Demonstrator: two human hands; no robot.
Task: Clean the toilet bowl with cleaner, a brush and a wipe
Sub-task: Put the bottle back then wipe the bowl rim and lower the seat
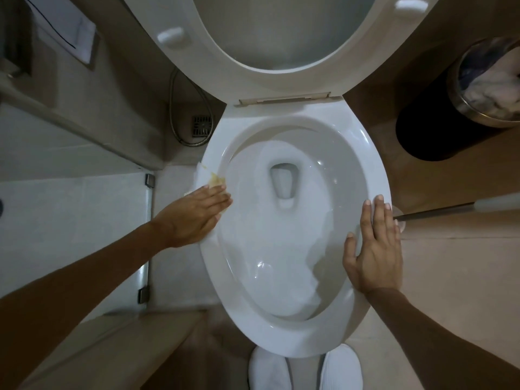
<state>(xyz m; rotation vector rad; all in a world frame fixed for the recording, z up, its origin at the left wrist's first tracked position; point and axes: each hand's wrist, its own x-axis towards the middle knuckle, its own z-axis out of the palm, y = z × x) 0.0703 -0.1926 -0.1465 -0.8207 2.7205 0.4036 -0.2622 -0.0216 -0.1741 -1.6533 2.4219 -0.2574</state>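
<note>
toilet bowl [365,153] seen from straight above, seat [213,60] and lid raised at 12 o'clock. foamy white water is seen inside the bowl around the drain opening [282,180].

left hand [194,213] is laid flat, fingers straight and together, pressed on a white wipe [204,175] against the bowl rim at 9 o'clock. the wipe is spread over the rim edge, a yellowish stain is seen on it just above the fingers, part of it is hidden under the hand.

right hand [374,249] is laid flat on the rim at 3 o'clock, fingers straight and slightly spread, nothing held. the two hands are well apart, on opposite sides of the bowl.

a brush handle [439,211], dark shaft with a pale end, is seen just beside the right hand's fingers, running out toward 3 o'clock; its head is not made out, and contact with the hand cannot be told.

a dark bin [439,128] with a metal rim and crumpled paper inside stands on the floor at 2 o'clock. a metal hose [180,108] and a floor drain [202,125] lie at 10 o'clock beside the bowl. white slippers [267,370] are seen at 6 o'clock under the bowl's front edge.
</note>
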